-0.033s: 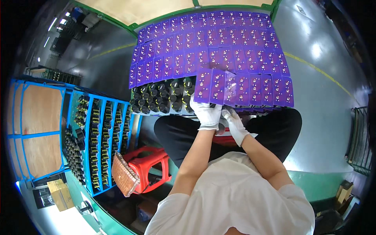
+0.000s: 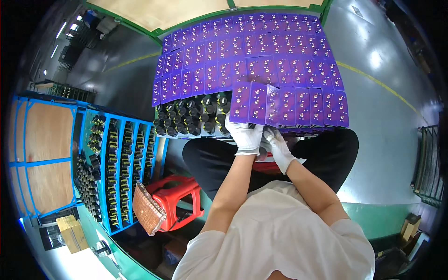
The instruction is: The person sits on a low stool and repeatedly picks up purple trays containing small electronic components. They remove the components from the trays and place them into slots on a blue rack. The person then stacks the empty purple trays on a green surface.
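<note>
Both my hands wear white gloves and are close together at the near edge of a broad stack of purple cards (image 2: 239,107) dotted with small shiny round parts. My left hand (image 2: 246,138) reaches in at the edge of the cards, its fingers bent and their tips hidden beneath them. Beside it, my right hand (image 2: 280,147) has its fingers curled together under the front edge; what either hand grips is hidden. Left of my left hand, rows of black cylindrical parts (image 2: 191,122) with yellow marks stand uncovered. One card (image 2: 272,105) looks paler and glossy.
A red plastic stool (image 2: 179,200) stands at my left with a bubble-wrapped slab (image 2: 148,210) leaning on it. Beyond is a blue rack (image 2: 105,172) holding similar black parts. A green-framed board (image 2: 200,5) is at the far side. A cardboard box (image 2: 72,233) lies at lower left.
</note>
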`<act>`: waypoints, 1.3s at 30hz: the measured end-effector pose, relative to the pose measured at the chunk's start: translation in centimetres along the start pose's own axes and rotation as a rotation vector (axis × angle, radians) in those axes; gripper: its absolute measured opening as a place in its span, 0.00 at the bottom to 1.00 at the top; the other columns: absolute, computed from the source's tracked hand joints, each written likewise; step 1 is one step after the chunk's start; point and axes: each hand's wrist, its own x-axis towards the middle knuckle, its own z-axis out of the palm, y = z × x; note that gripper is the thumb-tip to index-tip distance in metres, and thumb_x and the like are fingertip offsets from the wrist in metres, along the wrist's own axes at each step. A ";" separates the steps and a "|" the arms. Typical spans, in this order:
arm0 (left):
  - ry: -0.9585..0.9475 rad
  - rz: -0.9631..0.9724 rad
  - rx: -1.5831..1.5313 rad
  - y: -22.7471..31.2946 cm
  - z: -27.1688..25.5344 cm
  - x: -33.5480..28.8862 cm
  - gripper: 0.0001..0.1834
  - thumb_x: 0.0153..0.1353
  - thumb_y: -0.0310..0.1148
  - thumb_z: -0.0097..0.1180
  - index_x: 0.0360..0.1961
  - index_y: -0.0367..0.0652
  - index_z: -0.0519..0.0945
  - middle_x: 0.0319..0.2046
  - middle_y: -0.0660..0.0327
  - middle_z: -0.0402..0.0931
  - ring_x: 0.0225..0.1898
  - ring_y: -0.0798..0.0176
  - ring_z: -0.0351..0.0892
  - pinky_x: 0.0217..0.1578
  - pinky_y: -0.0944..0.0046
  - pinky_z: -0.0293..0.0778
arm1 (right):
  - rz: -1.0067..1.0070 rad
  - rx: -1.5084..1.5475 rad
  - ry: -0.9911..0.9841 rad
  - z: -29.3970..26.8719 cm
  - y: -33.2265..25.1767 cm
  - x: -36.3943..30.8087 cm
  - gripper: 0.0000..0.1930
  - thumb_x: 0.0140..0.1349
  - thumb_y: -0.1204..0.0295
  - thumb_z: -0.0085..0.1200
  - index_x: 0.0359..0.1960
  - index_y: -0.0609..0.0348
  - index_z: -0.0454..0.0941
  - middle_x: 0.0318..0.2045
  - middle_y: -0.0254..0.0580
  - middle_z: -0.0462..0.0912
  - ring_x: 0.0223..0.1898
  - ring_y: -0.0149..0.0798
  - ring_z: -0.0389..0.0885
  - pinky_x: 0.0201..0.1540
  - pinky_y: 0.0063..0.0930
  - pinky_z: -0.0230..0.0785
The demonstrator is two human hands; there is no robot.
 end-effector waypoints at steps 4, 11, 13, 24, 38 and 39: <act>-0.081 0.268 0.248 2.2 0.1 1.7 0.30 0.43 0.41 0.69 0.49 0.44 0.74 0.46 0.53 0.71 0.48 0.49 0.70 0.50 0.50 0.64 | 0.050 0.337 -0.077 -0.2 -1.4 -0.1 0.27 0.62 0.67 0.56 0.59 0.57 0.58 0.51 0.42 0.71 0.54 0.42 0.72 0.55 0.39 0.68; -0.362 0.694 0.527 5.9 -0.8 6.5 0.31 0.42 0.42 0.67 0.50 0.48 0.76 0.48 0.49 0.71 0.50 0.42 0.68 0.50 0.44 0.63 | -0.050 0.524 -0.099 1.7 -1.6 0.4 0.30 0.64 0.62 0.54 0.64 0.52 0.53 0.55 0.40 0.70 0.56 0.44 0.69 0.63 0.51 0.58; -0.289 0.674 0.545 5.9 -0.6 6.5 0.31 0.41 0.44 0.68 0.49 0.48 0.77 0.47 0.49 0.71 0.48 0.43 0.69 0.48 0.47 0.66 | -0.146 0.447 -0.051 2.5 -2.3 -0.3 0.30 0.65 0.68 0.52 0.65 0.53 0.53 0.53 0.36 0.70 0.55 0.37 0.69 0.63 0.40 0.59; 0.119 -0.776 -1.048 3.8 -2.7 2.3 0.16 0.55 0.26 0.54 0.45 0.44 0.69 0.41 0.61 0.74 0.38 0.60 0.77 0.36 0.60 0.79 | -0.465 -0.185 0.118 1.2 0.4 -0.2 0.28 0.60 0.81 0.50 0.63 0.57 0.60 0.52 0.38 0.69 0.50 0.31 0.68 0.57 0.25 0.60; -0.006 0.403 0.346 8.4 -6.3 -1.4 0.32 0.45 0.42 0.70 0.51 0.42 0.73 0.49 0.51 0.68 0.49 0.51 0.68 0.49 0.54 0.65 | 0.150 0.499 -0.316 3.8 -6.5 -5.8 0.26 0.67 0.50 0.43 0.58 0.55 0.64 0.53 0.44 0.73 0.55 0.42 0.72 0.60 0.40 0.62; -0.015 0.421 0.388 9.8 -6.4 -1.7 0.32 0.44 0.44 0.69 0.49 0.42 0.74 0.49 0.51 0.69 0.49 0.50 0.69 0.48 0.52 0.65 | 0.151 0.624 -0.338 5.4 -9.6 -6.8 0.28 0.67 0.47 0.42 0.59 0.54 0.64 0.53 0.43 0.73 0.55 0.42 0.72 0.60 0.41 0.63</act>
